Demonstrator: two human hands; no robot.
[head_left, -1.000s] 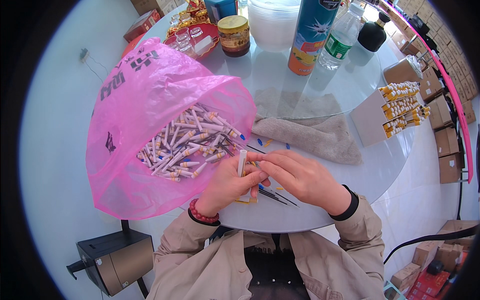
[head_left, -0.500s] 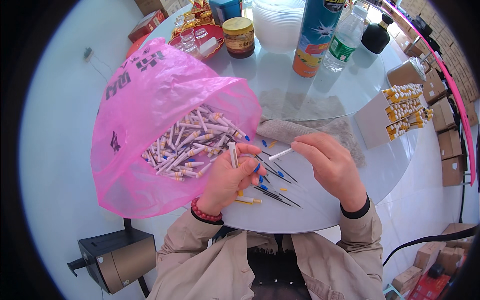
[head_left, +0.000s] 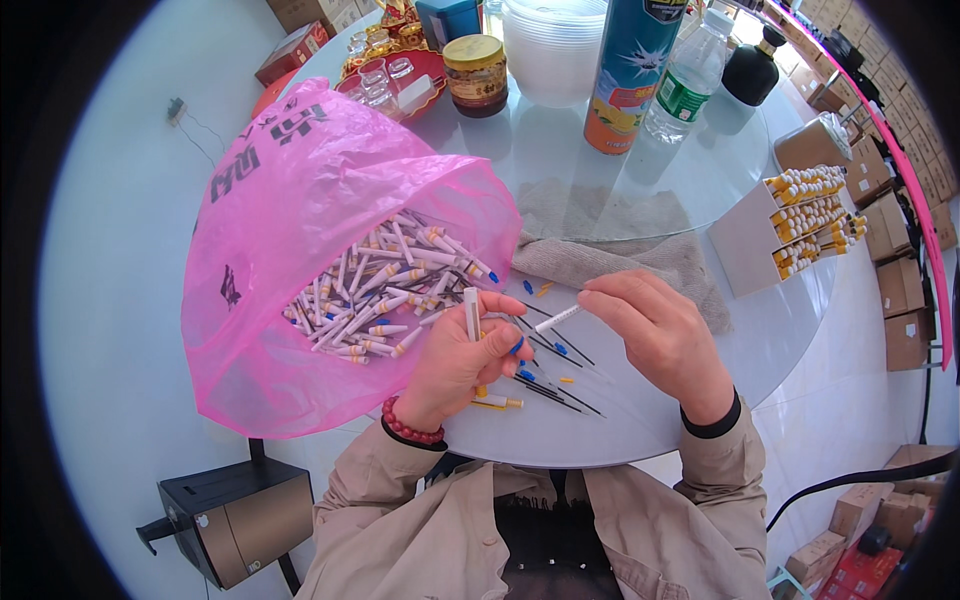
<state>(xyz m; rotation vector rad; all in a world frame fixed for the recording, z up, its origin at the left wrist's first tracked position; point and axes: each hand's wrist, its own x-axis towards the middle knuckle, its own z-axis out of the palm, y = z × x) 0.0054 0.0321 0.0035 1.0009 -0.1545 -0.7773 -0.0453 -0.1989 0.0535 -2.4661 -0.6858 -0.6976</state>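
My left hand (head_left: 465, 355), a red bead bracelet at its wrist, is closed on a white pen barrel (head_left: 471, 312) that stands upright between the fingers. A small blue clip piece (head_left: 517, 346) also shows at its fingertips. With thumb and fingers pinched, my right hand (head_left: 665, 345) holds a thin white tube (head_left: 558, 318), tilted with its free end toward the left hand, apart from the barrel. Below both hands lie several black pen refills (head_left: 555, 398), small blue pieces (head_left: 528, 287) and yellow bits (head_left: 567, 380). A white-and-yellow pen (head_left: 497, 402) lies beside my left wrist.
An open pink plastic bag (head_left: 270, 190) on the left holds many white pen barrels (head_left: 385, 285). A grey cloth (head_left: 640, 225) lies beyond my hands. To the right stands a white box (head_left: 745, 250) of yellow-and-white pens. A jar (head_left: 475, 75), spray can (head_left: 630, 80) and bottle (head_left: 685, 85) stand behind.
My left hand has shifted slightly right with the barrel. The white tube in my right hand has dipped a little and come nearer to the left hand.
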